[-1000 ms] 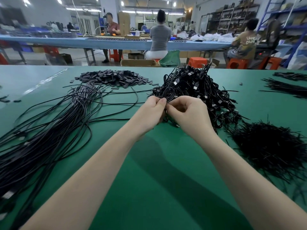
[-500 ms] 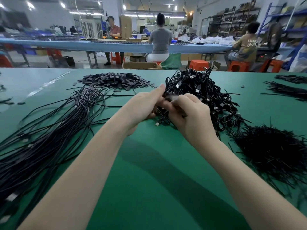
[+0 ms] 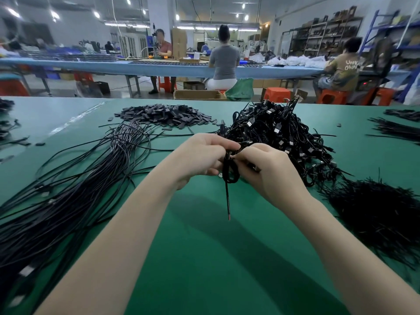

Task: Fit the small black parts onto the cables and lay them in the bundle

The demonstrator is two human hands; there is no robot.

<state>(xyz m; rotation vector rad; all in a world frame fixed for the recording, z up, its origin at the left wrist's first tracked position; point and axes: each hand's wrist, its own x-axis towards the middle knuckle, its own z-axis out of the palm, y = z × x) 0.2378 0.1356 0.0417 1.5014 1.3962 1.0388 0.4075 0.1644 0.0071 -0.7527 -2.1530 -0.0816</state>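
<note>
My left hand (image 3: 200,158) and my right hand (image 3: 266,171) meet above the green table (image 3: 204,258), both pinching a coiled black cable (image 3: 229,173). One cable end (image 3: 227,201) hangs straight down from the coil toward me. Behind the hands lies a tangled heap of black cables with connectors (image 3: 279,137). A pile of small flat black parts (image 3: 163,115) sits at the back, left of the heap. A long bundle of straight black cables (image 3: 75,178) fans out on the left. Whether a small part is on the held cable is hidden by my fingers.
A heap of thin black ties (image 3: 381,214) lies at the right. More black strands (image 3: 395,129) sit at the far right edge. Loose parts (image 3: 22,142) dot the left side. Several people sit at a blue bench (image 3: 159,67) beyond the table.
The hands have dropped slightly toward me from the heap. The cable now shows as a coil between them, with one end hanging down.
</note>
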